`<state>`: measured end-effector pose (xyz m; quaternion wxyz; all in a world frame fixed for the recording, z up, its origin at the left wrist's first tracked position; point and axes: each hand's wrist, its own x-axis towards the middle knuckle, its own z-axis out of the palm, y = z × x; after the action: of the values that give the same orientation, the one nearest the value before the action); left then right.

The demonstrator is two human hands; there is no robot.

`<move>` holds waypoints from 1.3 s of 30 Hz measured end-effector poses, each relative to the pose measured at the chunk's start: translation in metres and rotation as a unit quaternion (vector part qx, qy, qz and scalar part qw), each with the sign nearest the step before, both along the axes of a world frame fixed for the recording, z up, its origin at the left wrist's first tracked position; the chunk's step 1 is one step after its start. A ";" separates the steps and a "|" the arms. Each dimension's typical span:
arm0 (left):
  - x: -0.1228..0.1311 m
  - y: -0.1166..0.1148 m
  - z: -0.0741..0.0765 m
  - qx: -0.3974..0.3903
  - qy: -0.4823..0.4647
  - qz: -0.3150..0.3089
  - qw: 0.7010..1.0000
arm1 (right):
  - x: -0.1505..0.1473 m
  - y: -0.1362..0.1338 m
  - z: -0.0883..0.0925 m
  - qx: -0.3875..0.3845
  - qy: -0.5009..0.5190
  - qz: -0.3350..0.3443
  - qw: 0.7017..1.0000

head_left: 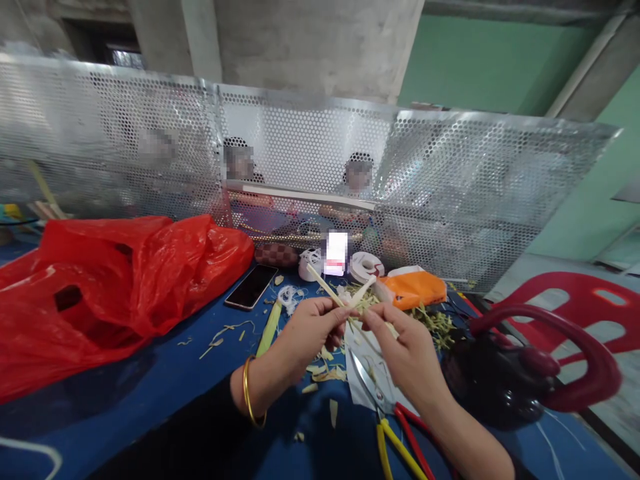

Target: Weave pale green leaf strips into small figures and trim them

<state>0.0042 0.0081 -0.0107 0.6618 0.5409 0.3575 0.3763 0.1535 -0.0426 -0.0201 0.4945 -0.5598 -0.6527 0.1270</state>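
Note:
My left hand, with a gold bangle at the wrist, pinches pale, flat plant strips between thumb and fingers. My right hand is closed on the same strips from the other side, its fingertips almost touching the left ones. The strips cross in a V above the fingers; what kind of plant they come from I cannot tell. Below the hands lie scissors on white paper, with red and yellow handles toward me. Scraps and trimmings are scattered around. A broad pale-green strip lies beside my left hand.
A red plastic bag fills the left side. Behind my hands are a dark phone, a lit phone, a white roll and an orange packet. A dark kettle stands right. People sit behind the perforated metal screen.

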 end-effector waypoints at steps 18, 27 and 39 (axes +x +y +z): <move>0.000 -0.005 -0.001 0.024 0.088 -0.118 0.989 | 0.009 0.013 -0.009 0.002 0.105 -0.010 0.994; -0.002 -0.006 -0.005 0.069 0.142 -0.191 0.969 | 0.014 0.006 0.013 -0.115 0.017 0.174 0.978; -0.011 -0.003 0.000 0.044 0.107 -0.301 0.947 | 0.023 0.008 0.004 -0.257 0.263 0.296 0.882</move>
<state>-0.0071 0.0056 -0.0105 0.6773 0.6894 0.2299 0.1148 0.1766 -0.0350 -0.0165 0.4262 -0.3941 -0.5782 0.5734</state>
